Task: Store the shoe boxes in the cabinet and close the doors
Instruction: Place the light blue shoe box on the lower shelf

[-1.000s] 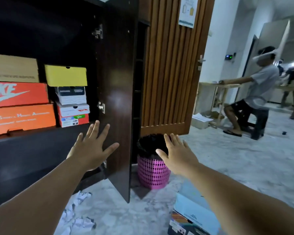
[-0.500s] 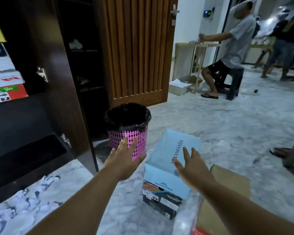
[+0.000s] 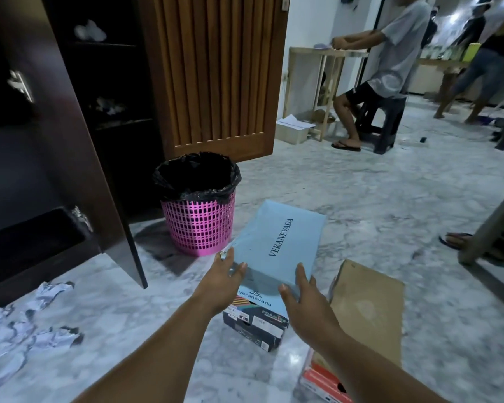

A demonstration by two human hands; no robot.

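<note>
A light blue shoe box (image 3: pixel 277 242) marked VERANEVADA lies on top of a dark box (image 3: pixel 253 324) on the marble floor. My left hand (image 3: pixel 223 276) is at the blue box's near left corner, fingers spread and touching its edge. My right hand (image 3: pixel 301 298) hovers open over its near right corner. To the right, a brown cardboard box (image 3: pixel 367 309) rests on a red one (image 3: pixel 320 382). The dark cabinet (image 3: pixel 26 184) stands at the left with its door (image 3: pixel 99 170) swung open.
A pink waste basket (image 3: pixel 200 219) with a black liner stands beside the cabinet door. Crumpled paper (image 3: pixel 32 330) litters the floor at left. A slatted wooden door (image 3: pixel 216 74) is behind. A person sits on a stool (image 3: pixel 381 120) at the back, and a foot (image 3: pixel 460 241) is at right.
My view has swung from the cabinet shelves down to the floor. Both hands have dropped to the blue box, and the left one now touches its edge.
</note>
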